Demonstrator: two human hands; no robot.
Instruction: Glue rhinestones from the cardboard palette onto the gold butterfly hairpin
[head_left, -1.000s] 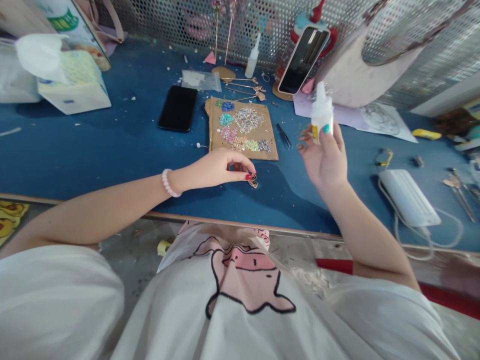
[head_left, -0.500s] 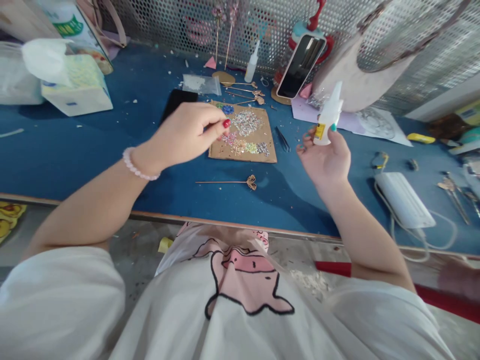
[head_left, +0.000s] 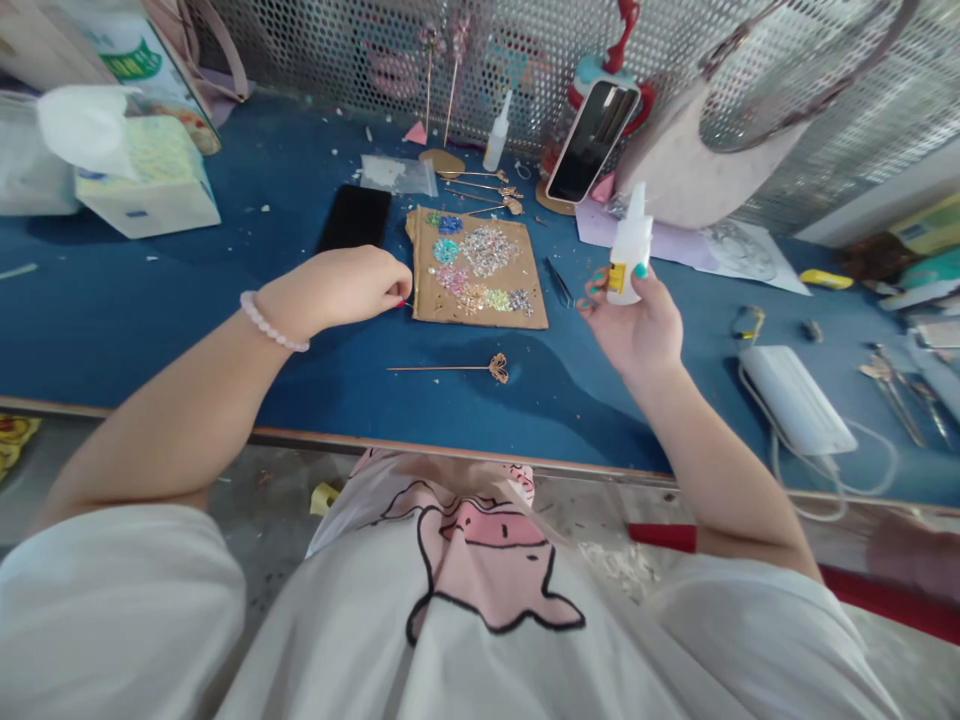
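The right grip (head_left: 634, 320) is closed around a glue bottle (head_left: 628, 250), upright above the worktop (head_left: 150, 300). The left grip (head_left: 337, 290) curls at the card's (head_left: 534, 300) left edge; whether it pinches anything, I cannot tell. A hairpin (head_left: 450, 368) lies between them.

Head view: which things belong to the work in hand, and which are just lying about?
In use: glue bottle in right hand; bead card by left hand; hairpin in front.
Lying about: black phone, tissue box, tweezers, power bank.

no readable text; glue bottle (head_left: 628, 250) label blurred
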